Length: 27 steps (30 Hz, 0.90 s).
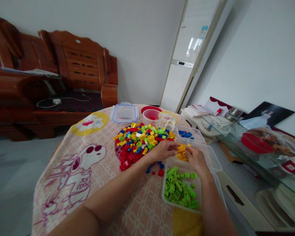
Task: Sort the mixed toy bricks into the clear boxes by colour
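My left hand [164,150] reaches over the right side of a mixed pile of toy building bricks [140,141], its fingers bent together near a box of yellow bricks [182,153]. Whatever is between those fingers is hidden. On the other side of that box is my right hand [197,158], with its fingertips drawn together above the yellow bricks. I cannot make out what it pinches. Below both hands, green bricks [178,188] fill part of a clear plastic box [182,207]. Farther back, blue bricks [185,134] lie in another clear container [199,137].
A patterned cloth [127,203] covers the round table. At its back stand a blue-edged clear lid [125,113] and a pinkish tub [151,113] with red bricks inside. White bricks [170,124] sit beside the pile. A glass shelf [243,144] holding household items adjoins on the right.
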### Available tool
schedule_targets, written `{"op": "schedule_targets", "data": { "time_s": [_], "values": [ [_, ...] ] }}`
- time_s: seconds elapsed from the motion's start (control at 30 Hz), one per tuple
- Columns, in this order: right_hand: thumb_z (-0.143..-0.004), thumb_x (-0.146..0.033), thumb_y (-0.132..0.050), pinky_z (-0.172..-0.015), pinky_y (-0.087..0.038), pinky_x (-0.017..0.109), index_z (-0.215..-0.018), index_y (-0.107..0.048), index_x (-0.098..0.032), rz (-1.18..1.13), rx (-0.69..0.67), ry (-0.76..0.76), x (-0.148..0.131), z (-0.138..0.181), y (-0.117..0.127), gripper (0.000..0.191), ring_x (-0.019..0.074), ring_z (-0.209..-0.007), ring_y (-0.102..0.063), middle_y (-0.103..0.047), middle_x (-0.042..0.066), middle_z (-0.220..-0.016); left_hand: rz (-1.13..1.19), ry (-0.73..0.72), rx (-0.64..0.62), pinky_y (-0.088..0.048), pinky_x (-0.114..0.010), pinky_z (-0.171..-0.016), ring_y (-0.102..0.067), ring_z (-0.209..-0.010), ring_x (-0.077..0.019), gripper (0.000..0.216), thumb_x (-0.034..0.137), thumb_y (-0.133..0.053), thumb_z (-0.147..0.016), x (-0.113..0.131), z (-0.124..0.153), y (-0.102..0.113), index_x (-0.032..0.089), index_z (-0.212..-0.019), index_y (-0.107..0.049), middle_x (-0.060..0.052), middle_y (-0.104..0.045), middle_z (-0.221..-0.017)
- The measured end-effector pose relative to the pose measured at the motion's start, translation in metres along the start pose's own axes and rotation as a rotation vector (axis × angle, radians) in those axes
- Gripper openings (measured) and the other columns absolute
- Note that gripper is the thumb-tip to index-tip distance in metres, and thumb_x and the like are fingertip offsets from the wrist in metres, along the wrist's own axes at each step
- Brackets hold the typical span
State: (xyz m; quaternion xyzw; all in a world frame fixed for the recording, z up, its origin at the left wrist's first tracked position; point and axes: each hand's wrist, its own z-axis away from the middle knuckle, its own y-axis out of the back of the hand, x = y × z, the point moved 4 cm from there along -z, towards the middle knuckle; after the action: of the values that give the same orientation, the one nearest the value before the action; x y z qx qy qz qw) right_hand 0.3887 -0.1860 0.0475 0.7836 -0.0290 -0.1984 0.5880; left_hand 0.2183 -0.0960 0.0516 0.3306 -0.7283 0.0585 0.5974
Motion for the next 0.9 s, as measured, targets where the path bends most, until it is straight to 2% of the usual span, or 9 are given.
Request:
{"op": "schedule_targets", "data": {
  "time_s": [0.1, 0.2, 0.3, 0.37, 0.5, 0.57, 0.73, 0.9],
  "values": [
    [-0.089, -0.021, -0.05, -0.089, -0.046, 0.032, -0.106, -0.072, -0.015, 0.01, 0.015, -0.001, 0.001, 0.0, -0.001, 0.029, 0.0225, -0.098, -0.067, -0.074, 0.011, -0.106, -0.179, 0.04, 0.001, -0.052, -0.025, -0.081, -0.068, -0.089, -0.0155, 0.036, 0.018, -0.064, -0.076, 0.014, 0.008, 0.033, 0.013, -0.112, -0.07, -0.007, -0.074, -0.103],
    [-0.089, -0.021, -0.049, -0.087, -0.045, 0.032, -0.106, -0.072, -0.016, 0.018, 0.02, -0.001, 0.002, 0.0, -0.002, 0.029, 0.0226, -0.096, -0.067, -0.075, 0.01, -0.104, -0.541, 0.164, 0.002, -0.049, -0.023, -0.072, -0.066, -0.076, -0.0151, 0.023, 0.015, -0.065, -0.071, 0.024, 0.02, 0.069, 0.013, -0.093, -0.074, -0.004, -0.074, -0.085],
    [-0.088, -0.021, -0.048, -0.087, -0.045, 0.031, -0.103, -0.072, -0.018, 0.01, 0.033, 0.021, 0.003, 0.0, -0.002, 0.028, 0.0218, -0.095, -0.066, -0.075, 0.009, -0.102, -0.862, 0.295, -0.066, -0.046, -0.023, -0.068, -0.064, -0.071, -0.0165, 0.01, 0.013, -0.068, -0.065, 0.025, 0.032, 0.09, 0.015, -0.073, -0.073, -0.004, -0.071, -0.073],
    [-0.088, -0.021, -0.048, -0.085, -0.045, 0.031, -0.102, -0.072, -0.018, 0.015, 0.038, 0.028, 0.003, 0.0, -0.002, 0.028, 0.0217, -0.094, -0.066, -0.075, 0.008, -0.1, -0.937, 0.375, -0.095, -0.045, -0.023, -0.065, -0.063, -0.066, -0.0161, 0.006, 0.012, -0.067, -0.063, 0.018, 0.037, 0.098, 0.016, -0.064, -0.071, -0.003, -0.069, -0.065],
    [-0.087, -0.022, -0.049, -0.079, -0.045, 0.029, -0.099, -0.073, -0.019, 0.019, 0.036, 0.029, 0.002, 0.0, 0.0, 0.027, 0.0206, -0.086, -0.066, -0.075, 0.008, -0.093, -0.775, 0.567, -0.209, -0.044, -0.021, -0.055, -0.06, -0.052, -0.0139, 0.009, 0.009, -0.063, -0.061, -0.007, 0.043, 0.099, 0.016, -0.059, -0.068, 0.001, -0.061, -0.051],
    [-0.087, -0.022, -0.048, -0.077, -0.044, 0.029, -0.098, -0.073, -0.019, 0.014, 0.031, 0.033, 0.001, 0.001, 0.001, 0.027, 0.0202, -0.083, -0.066, -0.075, 0.008, -0.091, -0.71, 0.593, -0.246, -0.043, -0.02, -0.052, -0.058, -0.048, -0.0133, 0.008, 0.009, -0.065, -0.059, -0.017, 0.043, 0.093, 0.017, -0.058, -0.066, 0.002, -0.059, -0.047],
    [-0.087, -0.022, -0.048, -0.078, -0.044, 0.029, -0.098, -0.073, -0.018, 0.021, 0.014, 0.026, 0.0, 0.001, 0.002, 0.027, 0.0211, -0.086, -0.066, -0.074, 0.008, -0.091, -0.875, 0.37, -0.178, -0.042, -0.021, -0.058, -0.056, -0.057, -0.0136, 0.016, 0.002, -0.067, -0.053, -0.011, 0.031, 0.073, 0.017, -0.056, -0.064, 0.002, -0.058, -0.053],
    [-0.087, -0.022, -0.05, -0.083, -0.045, 0.03, -0.103, -0.072, -0.017, 0.03, 0.013, 0.013, 0.0, 0.0, 0.002, 0.028, 0.0215, -0.092, -0.067, -0.075, 0.01, -0.101, -0.935, 0.322, -0.158, -0.041, -0.024, -0.063, -0.058, -0.064, -0.0167, 0.015, 0.002, -0.059, -0.062, -0.004, 0.028, 0.061, 0.016, -0.06, -0.064, -0.004, -0.063, -0.063]
  ]
}}
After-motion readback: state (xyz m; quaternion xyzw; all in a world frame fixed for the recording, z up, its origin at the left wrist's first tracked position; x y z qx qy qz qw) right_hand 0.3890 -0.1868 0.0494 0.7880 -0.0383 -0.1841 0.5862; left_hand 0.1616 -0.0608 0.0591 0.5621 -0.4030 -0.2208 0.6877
